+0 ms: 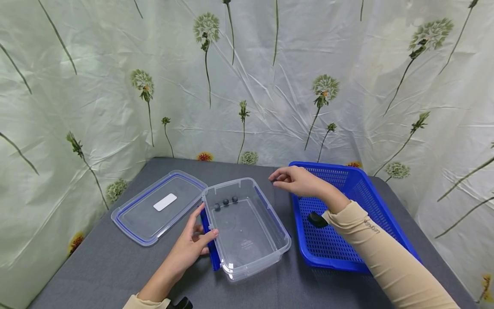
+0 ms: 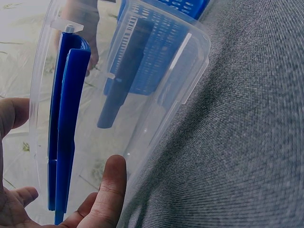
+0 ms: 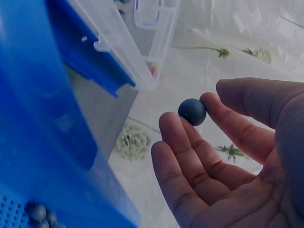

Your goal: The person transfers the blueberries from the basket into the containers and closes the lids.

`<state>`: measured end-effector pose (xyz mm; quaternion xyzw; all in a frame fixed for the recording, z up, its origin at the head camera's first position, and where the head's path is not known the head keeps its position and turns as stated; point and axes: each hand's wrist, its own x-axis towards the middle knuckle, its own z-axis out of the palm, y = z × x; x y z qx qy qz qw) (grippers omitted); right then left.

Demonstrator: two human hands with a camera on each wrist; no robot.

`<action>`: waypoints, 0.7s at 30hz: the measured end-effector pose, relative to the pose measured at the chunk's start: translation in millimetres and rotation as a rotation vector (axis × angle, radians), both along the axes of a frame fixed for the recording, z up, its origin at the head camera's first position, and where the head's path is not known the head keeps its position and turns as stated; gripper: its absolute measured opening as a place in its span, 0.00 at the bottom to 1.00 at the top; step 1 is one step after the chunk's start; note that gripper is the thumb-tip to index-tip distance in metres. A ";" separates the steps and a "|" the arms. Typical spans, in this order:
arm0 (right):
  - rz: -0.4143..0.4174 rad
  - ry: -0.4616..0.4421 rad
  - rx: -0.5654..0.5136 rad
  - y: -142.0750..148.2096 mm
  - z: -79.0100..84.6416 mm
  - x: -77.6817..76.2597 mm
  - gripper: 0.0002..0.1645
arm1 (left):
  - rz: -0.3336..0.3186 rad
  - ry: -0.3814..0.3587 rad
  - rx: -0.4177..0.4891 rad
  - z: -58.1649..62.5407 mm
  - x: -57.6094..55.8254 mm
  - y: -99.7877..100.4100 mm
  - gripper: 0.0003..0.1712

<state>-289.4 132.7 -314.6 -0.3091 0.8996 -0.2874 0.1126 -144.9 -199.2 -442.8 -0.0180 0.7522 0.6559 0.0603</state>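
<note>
A clear plastic container (image 1: pixel 247 240) with blue side latches sits on the table, and several small dark balls (image 1: pixel 225 201) lie inside it toward the back left. My left hand (image 1: pixel 191 246) grips its left wall, thumb over the rim and fingers outside by the blue latch (image 2: pixel 66 128). In the air between the container and a blue basket (image 1: pixel 305 253), my right hand (image 1: pixel 297 180) pinches one dark ball (image 3: pixel 192 112) between its fingertips. More dark balls (image 3: pixel 40 213) show in the basket in the right wrist view.
The container's clear lid (image 1: pixel 143 219), with a blue seal and a white label (image 1: pixel 165 202), lies flat on the left. A grey cloth (image 1: pixel 96 270) covers the table. Behind hangs a pale curtain (image 1: pixel 173 64) printed with dandelions.
</note>
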 end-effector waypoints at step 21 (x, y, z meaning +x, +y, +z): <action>0.147 -0.027 0.062 -66.2 -22.1 5.0 0.15 | 0.002 0.006 -0.002 -2.4 -1.6 0.1 0.53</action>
